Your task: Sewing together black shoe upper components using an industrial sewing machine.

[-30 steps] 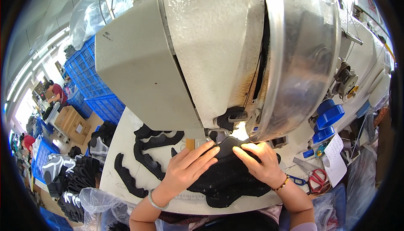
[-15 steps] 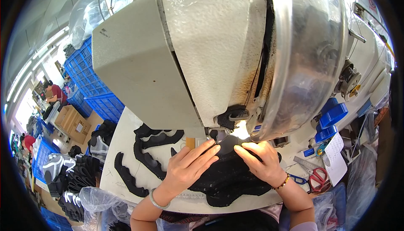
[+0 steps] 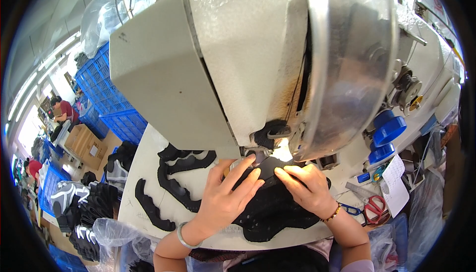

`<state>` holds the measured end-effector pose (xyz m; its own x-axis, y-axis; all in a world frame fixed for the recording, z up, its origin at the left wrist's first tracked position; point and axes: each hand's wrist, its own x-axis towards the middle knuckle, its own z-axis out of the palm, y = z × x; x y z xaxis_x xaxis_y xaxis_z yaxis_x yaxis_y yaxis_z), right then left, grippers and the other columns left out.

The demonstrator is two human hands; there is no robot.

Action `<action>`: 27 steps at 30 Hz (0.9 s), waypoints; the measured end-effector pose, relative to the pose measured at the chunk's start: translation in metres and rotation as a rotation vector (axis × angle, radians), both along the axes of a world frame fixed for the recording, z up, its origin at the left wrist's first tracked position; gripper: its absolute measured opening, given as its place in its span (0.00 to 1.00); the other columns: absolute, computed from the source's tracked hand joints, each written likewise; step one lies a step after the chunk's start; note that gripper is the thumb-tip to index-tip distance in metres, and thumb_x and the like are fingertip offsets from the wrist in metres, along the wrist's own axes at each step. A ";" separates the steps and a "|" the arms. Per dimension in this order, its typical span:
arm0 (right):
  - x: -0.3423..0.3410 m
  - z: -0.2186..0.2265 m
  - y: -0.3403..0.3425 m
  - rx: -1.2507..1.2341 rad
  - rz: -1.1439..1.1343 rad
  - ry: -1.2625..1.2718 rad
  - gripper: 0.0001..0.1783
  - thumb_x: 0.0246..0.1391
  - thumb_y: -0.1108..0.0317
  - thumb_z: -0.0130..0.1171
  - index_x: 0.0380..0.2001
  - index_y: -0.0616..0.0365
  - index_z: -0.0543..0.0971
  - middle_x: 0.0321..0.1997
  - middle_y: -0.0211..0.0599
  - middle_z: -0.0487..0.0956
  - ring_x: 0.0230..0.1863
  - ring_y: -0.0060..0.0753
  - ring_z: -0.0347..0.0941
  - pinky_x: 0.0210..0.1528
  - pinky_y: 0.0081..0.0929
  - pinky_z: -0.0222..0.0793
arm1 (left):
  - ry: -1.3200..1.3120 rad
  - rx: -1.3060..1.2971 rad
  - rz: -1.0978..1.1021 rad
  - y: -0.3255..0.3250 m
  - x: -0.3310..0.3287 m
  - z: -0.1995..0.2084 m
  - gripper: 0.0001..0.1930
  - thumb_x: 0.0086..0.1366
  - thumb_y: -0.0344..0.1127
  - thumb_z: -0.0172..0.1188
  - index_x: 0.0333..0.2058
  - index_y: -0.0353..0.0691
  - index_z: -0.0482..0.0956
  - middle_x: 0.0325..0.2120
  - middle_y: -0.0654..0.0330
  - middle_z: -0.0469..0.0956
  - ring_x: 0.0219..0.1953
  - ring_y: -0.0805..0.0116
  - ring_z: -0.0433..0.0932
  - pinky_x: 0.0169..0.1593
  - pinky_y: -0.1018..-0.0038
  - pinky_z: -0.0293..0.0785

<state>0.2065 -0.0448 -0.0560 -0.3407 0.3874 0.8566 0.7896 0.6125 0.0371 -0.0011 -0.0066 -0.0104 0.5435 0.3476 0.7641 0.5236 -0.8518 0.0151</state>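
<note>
A black fabric piece [image 3: 272,215] lies on the sewing machine's pale bed, its upper edge at the lit needle area. My left hand [image 3: 225,191] holds that edge from the left, fingers reaching close under the machine head; its thumb is partly hidden. From the right, my right hand [image 3: 306,185] pinches the same edge between thumb and fingers. The sewing machine [image 3: 253,63] rises directly beyond both hands, with a clear curved cover [image 3: 347,68] on its right. The needle itself cannot be made out.
Curved black pieces [image 3: 173,185] lie left of my hands. At right are red-handled scissors [image 3: 376,211], a metal ruler [image 3: 361,190], a paper sheet [image 3: 395,185] and blue holders [image 3: 389,132]. Blue crates [image 3: 99,83], stacked shoe parts [image 3: 91,205] and a carton [image 3: 85,145] stand left; a person [image 3: 64,111] works beyond.
My left hand has shifted slightly right, its index finger nearer the needle area. The fabric's upper edge has turned a little under my fingers. My right hand stays nearly in place.
</note>
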 end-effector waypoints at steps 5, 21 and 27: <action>0.001 -0.003 -0.002 0.023 -0.006 -0.024 0.24 0.37 0.77 0.64 0.44 0.53 0.79 0.42 0.31 0.73 0.27 0.26 0.71 0.22 0.21 0.66 | -0.072 0.063 -0.118 0.006 0.007 -0.016 0.13 0.50 0.27 0.65 0.36 0.35 0.79 0.40 0.58 0.75 0.41 0.56 0.74 0.41 0.67 0.72; 0.008 -0.010 0.007 0.072 0.024 -0.022 0.21 0.37 0.73 0.64 0.40 0.48 0.82 0.44 0.25 0.73 0.37 0.27 0.77 0.29 0.20 0.75 | -0.017 0.206 -0.147 0.018 0.006 -0.034 0.18 0.47 0.27 0.68 0.39 0.37 0.79 0.41 0.55 0.74 0.39 0.60 0.74 0.42 0.70 0.72; 0.010 -0.012 0.003 0.047 0.019 -0.040 0.21 0.37 0.74 0.65 0.41 0.50 0.81 0.45 0.27 0.74 0.36 0.27 0.77 0.25 0.20 0.72 | -0.039 0.250 -0.096 0.016 0.008 -0.035 0.13 0.50 0.28 0.67 0.37 0.38 0.79 0.40 0.58 0.77 0.44 0.66 0.74 0.42 0.77 0.71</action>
